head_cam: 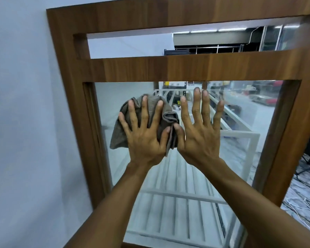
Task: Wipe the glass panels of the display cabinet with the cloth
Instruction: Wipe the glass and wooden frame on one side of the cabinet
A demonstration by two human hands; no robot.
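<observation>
Both arms reach up and forward, forearms converging toward the lower glass panel (240, 158) of the cabinet (168, 68).

Left hand (145, 133): palm forward, fingers (144, 111) straight and spread, pressing the grey cloth (119, 135) flat against the glass. No curl, no pinch. The cloth is bunched under the palm in the panel's upper left area, with folds sticking out left and right of the hand.

Right hand (199, 135): just right of the left, palm toward the glass, fingers (196, 104) straight and splayed, holding nothing. Its thumb sits against the cloth's right fold.

A narrow upper glass panel (132, 45) sits above the wooden crossbar. Plain wall (25, 122) at left.
</observation>
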